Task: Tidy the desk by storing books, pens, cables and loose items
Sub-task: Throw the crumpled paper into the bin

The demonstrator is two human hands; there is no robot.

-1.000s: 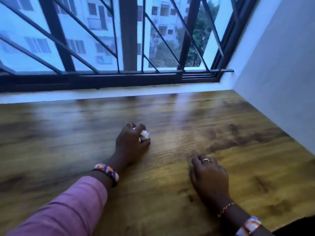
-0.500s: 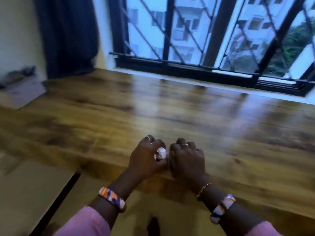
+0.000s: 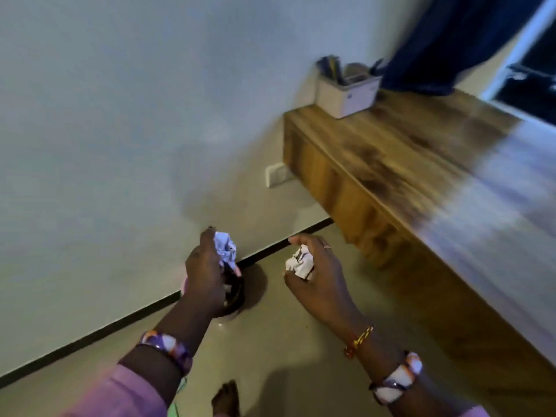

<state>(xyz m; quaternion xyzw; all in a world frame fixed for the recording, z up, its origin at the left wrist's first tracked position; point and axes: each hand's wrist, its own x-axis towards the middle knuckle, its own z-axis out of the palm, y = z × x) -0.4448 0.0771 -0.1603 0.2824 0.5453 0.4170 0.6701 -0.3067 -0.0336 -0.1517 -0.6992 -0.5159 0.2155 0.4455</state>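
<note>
Floor point(image 3: 285, 341), hands gripping paper wads

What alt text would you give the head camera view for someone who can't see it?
Two hands each hold a crumpled paper ball, left hand and right hand, above a dark bin on the floor by the wall. A wooden desk with a pen holder stands at right.

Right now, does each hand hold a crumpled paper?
Yes, the left hand grips one paper ball, the right hand another.
</note>
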